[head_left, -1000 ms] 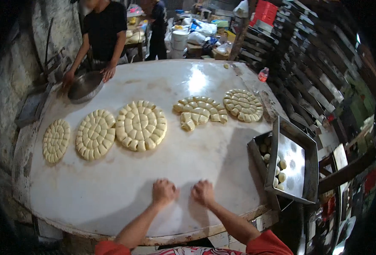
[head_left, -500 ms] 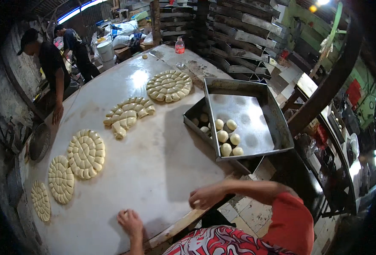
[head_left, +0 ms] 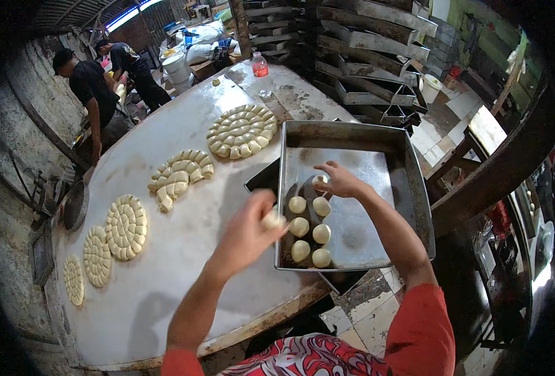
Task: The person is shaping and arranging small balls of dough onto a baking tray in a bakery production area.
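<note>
A square metal baking tray [head_left: 359, 219] rests at the table's right, with several round dough balls [head_left: 299, 227] in rows on its left half. My right hand [head_left: 342, 181] reaches into it, fingers around a dough ball [head_left: 319, 182] at the far end of a row. Beside the tray's left wall, over the table, my left hand [head_left: 243, 233] is blurred, its fingers closed on another dough ball [head_left: 272, 219]. Left of my hands lie coils of cut dough pieces: a large round one [head_left: 242, 130], a partly used one [head_left: 176, 177] and smaller rounds [head_left: 126, 227].
A second tray [head_left: 262, 176] shows beneath the first. A plastic bottle [head_left: 262, 74] stands at the table's far end, before stacked metal trays [head_left: 365, 53]. Two people [head_left: 84, 88] stand at far left. A wooden post [head_left: 497, 175] slants at the right.
Both hands have left the near part of the table: the right went up into the tray, the left toward its left wall with a dough ball. The tray now shows more balls, and the view has shifted.
</note>
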Available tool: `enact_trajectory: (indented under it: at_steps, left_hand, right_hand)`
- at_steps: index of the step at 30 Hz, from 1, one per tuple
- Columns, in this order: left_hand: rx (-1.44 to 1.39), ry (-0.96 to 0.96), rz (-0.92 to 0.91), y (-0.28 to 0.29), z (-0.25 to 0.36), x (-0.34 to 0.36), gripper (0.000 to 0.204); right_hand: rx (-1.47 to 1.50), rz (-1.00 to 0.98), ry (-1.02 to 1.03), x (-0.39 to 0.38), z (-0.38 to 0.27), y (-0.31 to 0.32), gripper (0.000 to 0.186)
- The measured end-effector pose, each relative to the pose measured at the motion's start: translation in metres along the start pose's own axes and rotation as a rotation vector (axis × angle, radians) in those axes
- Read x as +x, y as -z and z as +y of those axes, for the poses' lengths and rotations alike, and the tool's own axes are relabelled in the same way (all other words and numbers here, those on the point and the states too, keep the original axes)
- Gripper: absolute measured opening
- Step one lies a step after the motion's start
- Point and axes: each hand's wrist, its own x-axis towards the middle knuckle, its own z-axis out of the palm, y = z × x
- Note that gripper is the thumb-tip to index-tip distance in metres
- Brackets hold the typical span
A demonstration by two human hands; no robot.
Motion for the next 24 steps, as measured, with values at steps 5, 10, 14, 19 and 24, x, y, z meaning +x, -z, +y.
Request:
enact_trajectory:
  at_steps: [5, 10, 14, 19, 24]
  left_hand:
    - [0.849, -0.155, -0.387, -0.066, -0.046, 0.146, 0.052]
    - [0.681, 0.062, -0.517, -0.046, -0.079, 0.142, 0.053]
    - [0.026, -0.186, 0.079, 0.033, -0.061, 0.06, 0.052]
    - [0.381, 0.243, 0.488, 0.073, -0.202, -0.151, 0.039]
    - [0.832, 0.77, 0.534, 0.137, -0.237, -0.42, 0.049]
  right_hand:
    - [0.261, 0.291, 0.022, -0.095, -0.056, 0.068, 0.051]
    - [0.407, 0.368, 0.133, -0.182, -0.106, 0.064, 0.052]
    - [0.936, 0.078, 0.225, -0.205, -0.18, -0.014, 0.045]
    - [0.392, -0.111, 0.28, -0.137, -0.247, -0.244, 0.03]
    - [0.073, 0.364, 0.138, 0.034, -0.29, -0.34, 0.016]
